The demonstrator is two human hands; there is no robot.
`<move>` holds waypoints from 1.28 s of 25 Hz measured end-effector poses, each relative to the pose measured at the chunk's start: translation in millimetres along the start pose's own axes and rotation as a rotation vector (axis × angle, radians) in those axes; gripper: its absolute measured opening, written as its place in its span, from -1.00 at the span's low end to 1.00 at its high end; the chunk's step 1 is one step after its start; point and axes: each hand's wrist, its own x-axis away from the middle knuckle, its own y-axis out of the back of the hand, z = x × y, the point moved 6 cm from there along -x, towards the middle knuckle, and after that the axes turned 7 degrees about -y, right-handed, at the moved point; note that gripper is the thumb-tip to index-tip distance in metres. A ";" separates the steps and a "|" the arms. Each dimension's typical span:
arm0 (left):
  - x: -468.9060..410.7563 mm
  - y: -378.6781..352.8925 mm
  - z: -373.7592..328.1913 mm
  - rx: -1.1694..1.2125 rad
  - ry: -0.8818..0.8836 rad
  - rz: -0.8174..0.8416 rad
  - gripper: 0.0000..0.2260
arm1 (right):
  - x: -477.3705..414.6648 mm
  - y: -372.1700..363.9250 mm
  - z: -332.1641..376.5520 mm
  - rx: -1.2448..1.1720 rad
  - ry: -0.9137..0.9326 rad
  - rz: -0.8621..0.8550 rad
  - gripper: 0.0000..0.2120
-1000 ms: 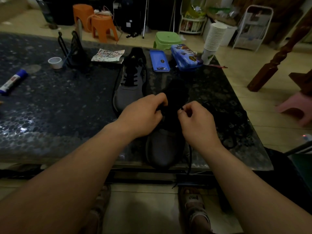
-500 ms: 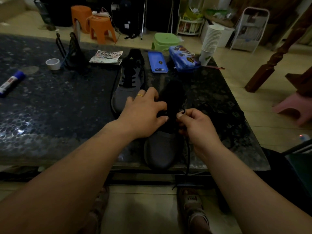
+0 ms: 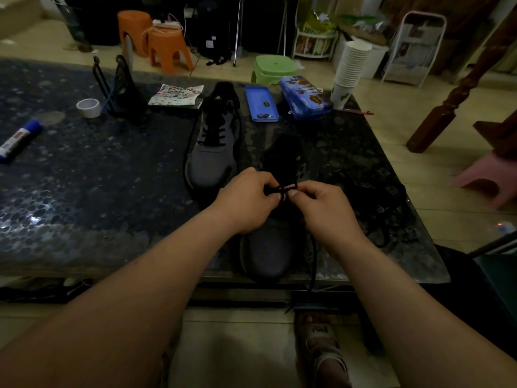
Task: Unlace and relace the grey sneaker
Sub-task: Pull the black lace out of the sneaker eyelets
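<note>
A grey sneaker lies at the near edge of the dark table, toe toward me. Its black lace crosses between my two hands above the tongue. My left hand pinches the lace from the left with curled fingers. My right hand pinches it from the right. One lace end hangs over the table's front edge. A second grey sneaker, laced in black, lies further back and to the left.
Behind the shoes lie a blue lid and a blue printed case, with a stack of paper cups beside them. A tape roll, a glue stick and a dark stand sit at the left. My sandalled foot is below.
My left hand lifted off the shoe's tongue and curled its fingers onto the lace. Both hands came together above the shoe, with the lace now crossed between them.
</note>
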 end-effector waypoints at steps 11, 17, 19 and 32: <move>5.6 3.4 -4.5 0.294 -0.018 -0.225 -0.83 | -13.2 15.2 24.1 0.321 0.333 -0.055 -0.70; 14.9 3.5 6.3 0.451 -0.002 -0.288 -0.84 | -11.7 27.9 16.8 0.291 0.281 -0.080 -0.67; 16.8 4.6 5.8 0.466 0.005 -0.284 -0.83 | -8.3 28.9 12.0 0.290 0.257 -0.075 -0.73; 13.4 5.2 4.4 0.316 -0.052 -0.237 -0.91 | 1.6 28.6 24.9 0.615 0.457 -0.083 -0.83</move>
